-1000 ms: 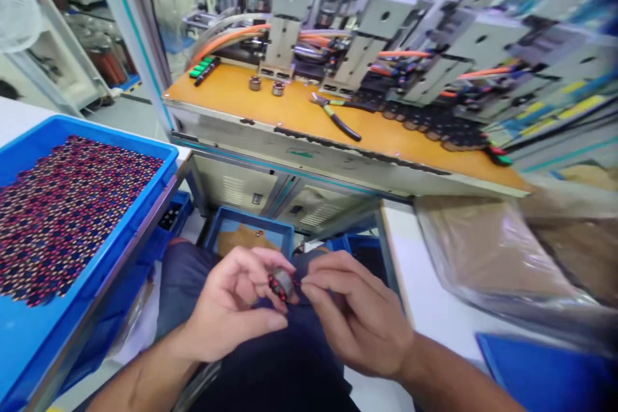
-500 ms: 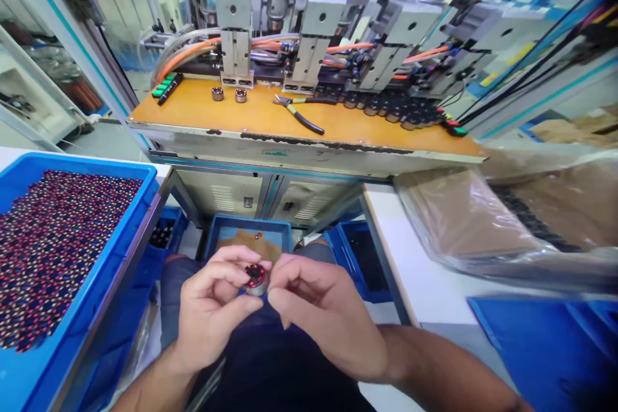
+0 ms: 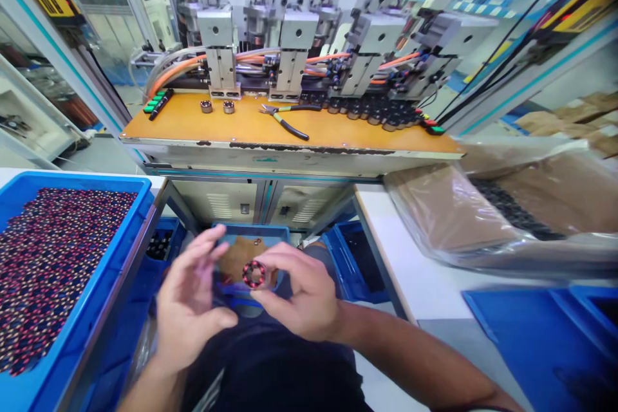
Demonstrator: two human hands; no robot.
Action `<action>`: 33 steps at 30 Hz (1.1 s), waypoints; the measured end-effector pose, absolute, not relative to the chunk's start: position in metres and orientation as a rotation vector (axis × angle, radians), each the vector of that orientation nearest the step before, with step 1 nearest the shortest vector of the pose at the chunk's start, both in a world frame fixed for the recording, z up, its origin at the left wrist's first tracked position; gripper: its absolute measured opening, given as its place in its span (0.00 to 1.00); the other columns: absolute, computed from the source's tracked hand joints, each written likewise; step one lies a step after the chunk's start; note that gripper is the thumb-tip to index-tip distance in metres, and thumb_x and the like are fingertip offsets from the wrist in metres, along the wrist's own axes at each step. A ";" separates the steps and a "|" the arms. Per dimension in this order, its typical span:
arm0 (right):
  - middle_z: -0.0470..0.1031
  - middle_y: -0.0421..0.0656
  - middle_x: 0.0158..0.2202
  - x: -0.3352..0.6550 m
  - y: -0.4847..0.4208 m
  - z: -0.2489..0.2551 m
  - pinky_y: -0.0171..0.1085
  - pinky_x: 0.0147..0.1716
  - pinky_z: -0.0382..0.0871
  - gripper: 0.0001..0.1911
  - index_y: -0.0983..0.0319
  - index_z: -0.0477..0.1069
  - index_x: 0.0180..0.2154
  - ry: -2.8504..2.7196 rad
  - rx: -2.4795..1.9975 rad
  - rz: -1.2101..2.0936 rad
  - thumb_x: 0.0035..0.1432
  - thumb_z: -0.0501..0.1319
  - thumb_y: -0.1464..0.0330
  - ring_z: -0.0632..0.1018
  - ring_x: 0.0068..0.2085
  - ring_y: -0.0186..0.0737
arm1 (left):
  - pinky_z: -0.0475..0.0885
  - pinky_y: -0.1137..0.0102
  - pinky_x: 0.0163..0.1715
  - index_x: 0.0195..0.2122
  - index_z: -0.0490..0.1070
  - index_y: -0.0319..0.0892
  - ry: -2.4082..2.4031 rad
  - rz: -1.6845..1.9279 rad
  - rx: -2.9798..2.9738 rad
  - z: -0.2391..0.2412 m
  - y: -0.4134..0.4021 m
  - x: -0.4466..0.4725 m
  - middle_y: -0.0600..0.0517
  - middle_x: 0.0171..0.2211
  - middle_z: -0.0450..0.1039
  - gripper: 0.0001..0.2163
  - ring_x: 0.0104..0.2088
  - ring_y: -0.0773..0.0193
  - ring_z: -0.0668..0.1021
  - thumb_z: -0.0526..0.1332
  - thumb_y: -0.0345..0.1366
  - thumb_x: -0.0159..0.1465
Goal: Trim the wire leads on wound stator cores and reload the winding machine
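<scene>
Between the thumb and fingers of my right hand [image 3: 300, 293] is a small round motor stator [image 3: 253, 275], its ring of red and black windings facing up at me. A hole shows through its middle. My left hand [image 3: 190, 299] is a little to the left of it, fingers spread and slightly blurred, holding nothing. Both hands are above my lap, in front of a blue tray [image 3: 251, 230] lined with brown card, where a small copper-coloured piece [image 3: 257, 241] lies.
A blue bin [image 3: 145, 190] full of similar stators stands at left. On the orange bench [image 3: 178, 125] lie cutting pliers [image 3: 290, 122], two stators [image 3: 217, 107], a marker [image 3: 161, 104] and a row of dark parts [image 3: 371, 112]. A plastic-lined box [image 3: 434, 206] is at right.
My left hand has let go of the stator and moved left, opening. My right hand now holds it alone, with its hole turned toward me. The view has shifted slightly.
</scene>
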State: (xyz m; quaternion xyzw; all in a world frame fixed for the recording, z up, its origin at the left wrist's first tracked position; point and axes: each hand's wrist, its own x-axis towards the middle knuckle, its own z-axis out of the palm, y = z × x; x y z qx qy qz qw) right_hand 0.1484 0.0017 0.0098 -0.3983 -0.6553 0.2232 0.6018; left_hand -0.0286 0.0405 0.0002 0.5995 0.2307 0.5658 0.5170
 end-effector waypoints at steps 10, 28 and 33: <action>0.78 0.46 0.30 0.161 0.010 -0.008 0.39 0.27 0.78 0.08 0.63 0.71 0.42 -1.807 -0.777 -0.403 0.60 0.59 0.71 0.79 0.30 0.41 | 0.79 0.68 0.41 0.49 0.74 0.43 0.875 1.197 2.155 0.026 0.020 -0.023 0.47 0.42 0.80 0.18 0.40 0.59 0.82 0.71 0.33 0.57; 0.71 0.40 0.27 0.147 -0.010 0.026 0.31 0.27 0.67 0.05 0.64 0.74 0.31 -1.394 -0.980 0.701 0.59 0.61 0.76 0.71 0.28 0.30 | 0.76 0.68 0.49 0.49 0.75 0.42 0.816 1.223 2.236 0.019 0.019 -0.026 0.46 0.49 0.78 0.20 0.47 0.60 0.81 0.67 0.20 0.57; 0.66 0.36 0.21 0.146 -0.010 0.025 0.29 0.23 0.62 0.14 0.63 0.67 0.22 -1.028 -1.047 1.255 0.60 0.62 0.67 0.67 0.23 0.28 | 0.80 0.72 0.40 0.45 0.77 0.45 0.766 1.253 1.883 0.017 0.022 -0.021 0.49 0.45 0.79 0.17 0.44 0.62 0.82 0.69 0.21 0.56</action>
